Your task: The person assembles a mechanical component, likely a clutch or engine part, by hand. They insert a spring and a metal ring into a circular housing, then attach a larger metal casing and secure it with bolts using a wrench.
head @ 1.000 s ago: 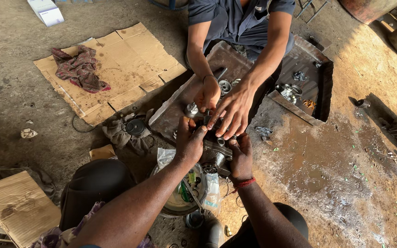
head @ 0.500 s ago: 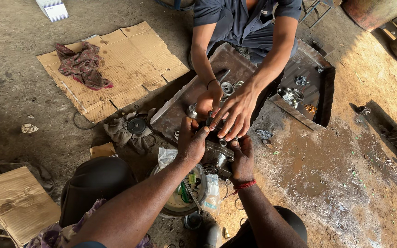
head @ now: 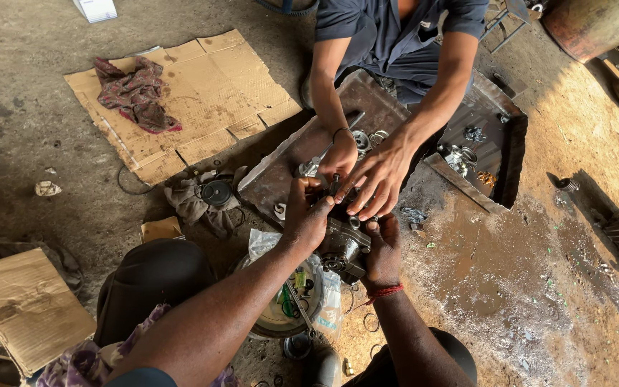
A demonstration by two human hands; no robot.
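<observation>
Left hand (head: 308, 215) grips top of dark greasy metal engine part (head: 344, 247); right hand (head: 383, 247) clasps its side, on floor between knees. Co-worker's hands (head: 374, 175) press small fittings — best done with housing braced, fingers clear of pinch points.

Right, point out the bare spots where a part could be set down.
Open cardboard right of the rag; bare dirt floor right of the right hand. Crowded around the metal part, where the left hand and another person's hands meet.
</observation>
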